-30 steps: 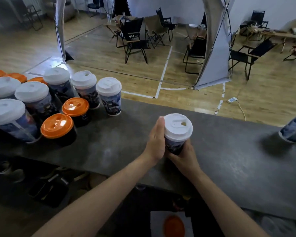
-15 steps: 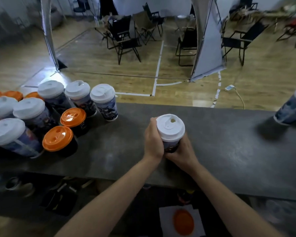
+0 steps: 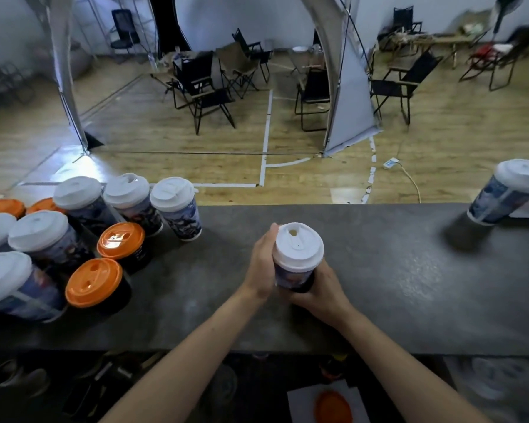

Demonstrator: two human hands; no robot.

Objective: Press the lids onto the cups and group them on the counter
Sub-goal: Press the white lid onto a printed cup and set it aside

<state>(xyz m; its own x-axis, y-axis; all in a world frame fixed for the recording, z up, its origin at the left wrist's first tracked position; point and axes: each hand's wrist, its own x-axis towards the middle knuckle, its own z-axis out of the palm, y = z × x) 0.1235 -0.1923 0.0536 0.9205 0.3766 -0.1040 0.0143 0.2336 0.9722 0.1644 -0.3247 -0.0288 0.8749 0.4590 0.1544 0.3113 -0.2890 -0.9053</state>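
Note:
A printed paper cup [image 3: 292, 276] with a white lid [image 3: 298, 246] stands on the dark counter [image 3: 394, 285] in the middle. My left hand [image 3: 261, 264] wraps the cup's left side, thumb up by the lid's rim. From below and the right, my right hand [image 3: 321, 285] grips the cup's base. On the counter's left stands a group of lidded cups: several with white lids [image 3: 171, 190] and several shorter dark ones with orange lids [image 3: 121, 239]. One more white-lidded cup [image 3: 504, 193] stands alone at the far right.
A loose orange lid [image 3: 333, 407] lies on a white sheet below the counter's near edge. Beyond the far edge is a wooden floor with folding chairs [image 3: 205, 90] and a white tent leg [image 3: 345, 96]. Bare counter lies between the held cup and the far-right cup.
My left hand has gone from flat against the cup's side to wrapped round it. The cup has stayed between both hands at about the same spot on the counter.

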